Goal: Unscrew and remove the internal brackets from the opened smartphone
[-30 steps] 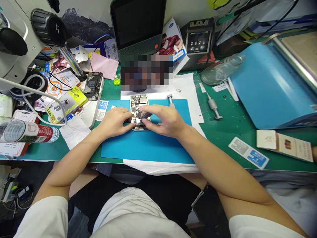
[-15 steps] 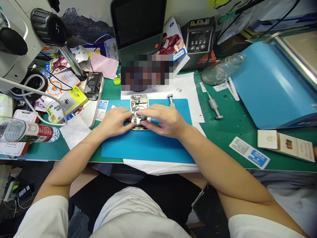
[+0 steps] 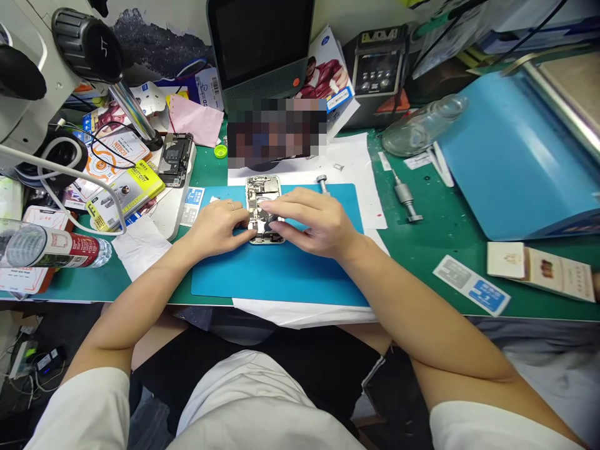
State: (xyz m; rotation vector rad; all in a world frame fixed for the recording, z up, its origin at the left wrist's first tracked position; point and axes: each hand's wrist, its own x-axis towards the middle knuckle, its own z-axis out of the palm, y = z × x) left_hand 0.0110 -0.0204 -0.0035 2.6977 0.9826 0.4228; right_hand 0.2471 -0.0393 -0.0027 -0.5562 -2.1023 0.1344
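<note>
An opened smartphone, its inner boards and metal parts exposed, lies on a blue mat. My left hand, a ring on one finger, is closed at the phone's left edge, with thumb and fingertips on its frame. Over the phone's lower right side, my right hand pinches a small black part between thumb and fingers. What that part is exactly is too small to make out. Just behind the right hand, a grey metal screwdriver shows only its top end.
Right of the mat lie another screwdriver, a glass bottle and a blue-and-grey card. On the left are a second opened phone, a yellow battery box, a plastic bottle and a microscope stand.
The black part in my right hand has tilted slightly at the phone's lower right. My left hand stays at the phone's edge. The whole view has shifted a little.
</note>
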